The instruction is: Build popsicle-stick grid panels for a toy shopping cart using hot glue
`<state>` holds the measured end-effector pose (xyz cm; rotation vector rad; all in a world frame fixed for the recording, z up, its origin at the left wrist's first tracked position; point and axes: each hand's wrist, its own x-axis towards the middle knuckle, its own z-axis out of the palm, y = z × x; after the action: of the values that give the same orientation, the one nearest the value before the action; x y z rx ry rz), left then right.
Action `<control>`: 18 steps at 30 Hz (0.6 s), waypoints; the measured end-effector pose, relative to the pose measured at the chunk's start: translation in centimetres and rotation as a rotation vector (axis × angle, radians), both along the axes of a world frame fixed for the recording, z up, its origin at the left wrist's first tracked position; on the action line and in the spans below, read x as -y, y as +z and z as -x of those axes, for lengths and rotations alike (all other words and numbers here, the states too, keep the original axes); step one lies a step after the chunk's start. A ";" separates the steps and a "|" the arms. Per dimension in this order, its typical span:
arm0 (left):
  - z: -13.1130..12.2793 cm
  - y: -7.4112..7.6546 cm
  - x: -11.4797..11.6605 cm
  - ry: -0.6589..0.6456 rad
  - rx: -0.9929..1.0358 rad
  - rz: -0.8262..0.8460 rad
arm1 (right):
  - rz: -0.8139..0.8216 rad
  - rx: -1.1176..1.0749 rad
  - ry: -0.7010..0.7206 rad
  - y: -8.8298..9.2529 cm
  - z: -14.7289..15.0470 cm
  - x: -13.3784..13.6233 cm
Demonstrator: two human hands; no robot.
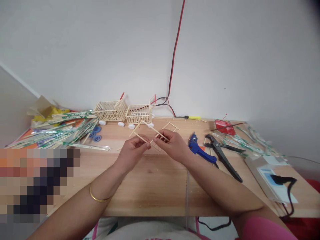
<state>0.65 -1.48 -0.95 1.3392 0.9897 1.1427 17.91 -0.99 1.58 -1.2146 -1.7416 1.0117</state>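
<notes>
My left hand (133, 151) pinches a thin wooden stick (141, 137) between thumb and fingers. Close beside it, my right hand (173, 145) grips the side of a small frame of wooden sticks (150, 126); the fingers hide part of it. Both hands are nearly touching above the middle of the wooden table (150, 186). Just behind them stand a smaller stick cart (138, 116) and a larger stick cart (110, 113), each on white round wheels. Another angled stick piece (172, 124) shows beyond my right hand.
Wrapped chopsticks (82, 131) are heaped at left near blue round caps (97, 138). A blue glue gun (203, 154) and black-handled cutter (222, 161) lie right. Further right are torn wrappers (243, 143) and a box with a cable (260, 175). A yellow marker (194, 117) lies by the wall.
</notes>
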 end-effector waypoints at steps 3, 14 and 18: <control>0.0 0.0 0.0 0.012 0.009 0.002 | 0.000 0.010 -0.005 -0.1 0.1 0.0; 0.1 0.2 0.1 0.035 0.088 0.198 | -0.002 0.010 -0.042 -0.2 -0.1 -0.6; 0.0 0.5 0.2 -0.006 0.101 0.299 | -0.013 -0.013 -0.068 -0.2 -0.4 -1.0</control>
<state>0.61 -1.71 -0.48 1.0351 1.0357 1.0023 18.28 0.02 1.42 -1.2479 -1.6827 0.9647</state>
